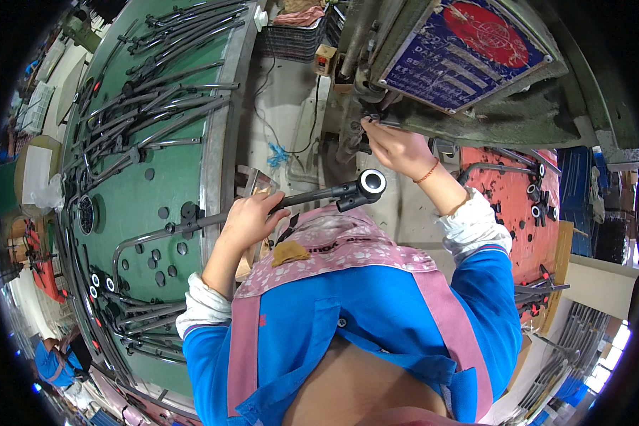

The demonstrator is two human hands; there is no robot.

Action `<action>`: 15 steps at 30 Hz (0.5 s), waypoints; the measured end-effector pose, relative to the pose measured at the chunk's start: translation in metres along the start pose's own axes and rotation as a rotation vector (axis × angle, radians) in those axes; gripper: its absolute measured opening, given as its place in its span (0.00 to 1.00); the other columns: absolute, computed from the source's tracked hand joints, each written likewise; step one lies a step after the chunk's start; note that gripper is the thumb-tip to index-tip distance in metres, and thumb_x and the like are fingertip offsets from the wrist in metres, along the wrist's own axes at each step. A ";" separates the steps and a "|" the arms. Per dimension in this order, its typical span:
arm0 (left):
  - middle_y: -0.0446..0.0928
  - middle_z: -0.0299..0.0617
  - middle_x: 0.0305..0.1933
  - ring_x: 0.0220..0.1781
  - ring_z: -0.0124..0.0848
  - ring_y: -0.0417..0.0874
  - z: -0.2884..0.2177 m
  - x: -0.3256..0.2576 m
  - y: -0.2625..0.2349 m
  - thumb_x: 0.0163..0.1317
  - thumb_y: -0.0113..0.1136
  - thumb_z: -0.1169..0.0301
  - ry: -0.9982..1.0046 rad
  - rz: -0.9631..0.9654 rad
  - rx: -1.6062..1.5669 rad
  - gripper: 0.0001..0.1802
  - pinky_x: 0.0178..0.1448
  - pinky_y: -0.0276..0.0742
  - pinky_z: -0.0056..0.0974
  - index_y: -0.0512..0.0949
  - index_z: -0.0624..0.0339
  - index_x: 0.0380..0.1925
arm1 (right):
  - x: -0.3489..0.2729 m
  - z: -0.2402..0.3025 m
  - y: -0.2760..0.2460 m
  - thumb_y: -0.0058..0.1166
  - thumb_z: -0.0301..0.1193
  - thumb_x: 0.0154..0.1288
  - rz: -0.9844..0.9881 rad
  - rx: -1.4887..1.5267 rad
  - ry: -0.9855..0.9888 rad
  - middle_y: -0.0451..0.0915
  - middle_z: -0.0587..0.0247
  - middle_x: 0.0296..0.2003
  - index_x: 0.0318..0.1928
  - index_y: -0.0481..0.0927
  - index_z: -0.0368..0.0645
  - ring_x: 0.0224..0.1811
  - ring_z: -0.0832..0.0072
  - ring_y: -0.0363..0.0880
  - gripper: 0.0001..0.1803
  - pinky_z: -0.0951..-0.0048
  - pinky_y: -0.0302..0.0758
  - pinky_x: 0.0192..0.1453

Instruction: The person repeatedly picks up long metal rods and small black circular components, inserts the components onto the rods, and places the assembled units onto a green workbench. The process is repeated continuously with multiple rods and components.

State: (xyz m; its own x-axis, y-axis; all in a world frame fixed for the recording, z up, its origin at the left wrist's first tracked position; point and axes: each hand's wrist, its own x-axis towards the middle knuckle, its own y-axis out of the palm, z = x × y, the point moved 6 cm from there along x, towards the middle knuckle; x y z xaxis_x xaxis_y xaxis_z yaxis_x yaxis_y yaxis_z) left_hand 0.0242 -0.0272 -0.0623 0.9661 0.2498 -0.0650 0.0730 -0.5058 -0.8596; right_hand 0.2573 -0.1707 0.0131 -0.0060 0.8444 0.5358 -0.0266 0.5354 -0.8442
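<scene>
My left hand (pixel 251 219) is wrapped round a dark bent metal tube (pixel 309 197). One end of the tube carries a round black fitting with a white ring (pixel 371 182), in front of my apron; the bent other end reaches over the green table. Up by the green machine (pixel 547 110), my right hand (pixel 402 150) has its fingers pinched together at a small dark part under the machine's edge. What those fingers grip, if anything, is too small to make out.
On the left, the green table (pixel 174 160) bears many dark tubes, loose black caps (pixel 160 277) and a round bowl of small parts (pixel 86 215). A red table (pixel 504 186) on the right holds more tubes and fittings. A black crate (pixel 295 42) stands at the back.
</scene>
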 end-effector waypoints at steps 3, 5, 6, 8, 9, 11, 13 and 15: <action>0.77 0.49 0.30 0.33 0.52 0.80 0.004 -0.002 0.002 0.60 0.63 0.58 -0.002 -0.003 -0.010 0.18 0.35 0.74 0.52 0.79 0.55 0.46 | -0.017 -0.024 0.019 0.58 0.40 0.64 0.178 0.505 0.584 0.84 0.55 0.45 0.52 0.82 0.44 0.45 0.59 0.84 0.19 0.67 0.78 0.49; 0.78 0.50 0.30 0.35 0.52 0.81 0.005 0.000 0.003 0.60 0.62 0.57 -0.005 0.007 -0.011 0.17 0.36 0.75 0.52 0.78 0.54 0.44 | -0.024 -0.031 0.030 0.55 0.47 0.65 0.312 0.434 0.676 0.83 0.61 0.49 0.52 0.82 0.51 0.47 0.60 0.83 0.20 0.68 0.78 0.50; 0.78 0.50 0.30 0.35 0.52 0.81 0.007 0.000 0.004 0.61 0.61 0.56 -0.011 0.010 -0.008 0.16 0.36 0.75 0.53 0.78 0.54 0.43 | -0.028 -0.036 0.038 0.53 0.50 0.66 0.379 0.400 0.715 0.83 0.65 0.51 0.53 0.82 0.54 0.48 0.61 0.83 0.21 0.68 0.78 0.50; 0.78 0.50 0.30 0.35 0.52 0.80 0.009 0.000 0.004 0.61 0.61 0.56 0.017 0.018 -0.003 0.17 0.35 0.74 0.53 0.77 0.53 0.45 | -0.038 -0.046 0.051 0.51 0.54 0.66 0.375 0.393 0.741 0.82 0.68 0.52 0.53 0.82 0.61 0.49 0.64 0.83 0.22 0.70 0.78 0.50; 0.77 0.50 0.30 0.34 0.52 0.80 0.009 -0.002 0.004 0.62 0.61 0.56 0.028 0.022 0.000 0.18 0.35 0.73 0.52 0.77 0.54 0.46 | -0.036 -0.044 0.051 0.52 0.54 0.65 0.384 0.418 0.740 0.82 0.66 0.52 0.53 0.82 0.58 0.49 0.62 0.83 0.22 0.68 0.78 0.50; 0.77 0.50 0.29 0.34 0.52 0.80 0.012 -0.005 0.005 0.62 0.60 0.55 0.066 -0.014 -0.005 0.18 0.35 0.73 0.52 0.78 0.54 0.46 | -0.031 -0.043 0.051 0.53 0.52 0.64 0.489 0.373 0.677 0.82 0.62 0.52 0.52 0.82 0.53 0.48 0.59 0.82 0.23 0.65 0.78 0.51; 0.77 0.48 0.28 0.33 0.51 0.81 0.016 -0.006 0.011 0.61 0.61 0.54 0.069 0.005 -0.008 0.17 0.34 0.74 0.53 0.77 0.52 0.43 | -0.027 -0.043 0.059 0.55 0.51 0.62 0.666 0.249 0.520 0.82 0.57 0.50 0.51 0.83 0.47 0.48 0.55 0.82 0.25 0.61 0.78 0.52; 0.78 0.47 0.28 0.32 0.50 0.81 0.018 -0.012 0.006 0.60 0.61 0.52 0.040 0.017 0.023 0.17 0.34 0.75 0.52 0.78 0.50 0.40 | -0.040 -0.039 0.060 0.63 0.47 0.57 0.744 0.309 0.389 0.82 0.51 0.44 0.47 0.82 0.37 0.48 0.56 0.80 0.26 0.62 0.75 0.52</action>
State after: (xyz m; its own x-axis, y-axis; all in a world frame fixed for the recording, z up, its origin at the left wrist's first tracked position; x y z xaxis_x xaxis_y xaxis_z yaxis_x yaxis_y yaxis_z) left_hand 0.0083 -0.0184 -0.0762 0.9762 0.2082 -0.0600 0.0511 -0.4901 -0.8701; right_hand 0.2951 -0.1715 -0.0598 0.2085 0.9481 -0.2400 -0.4193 -0.1351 -0.8977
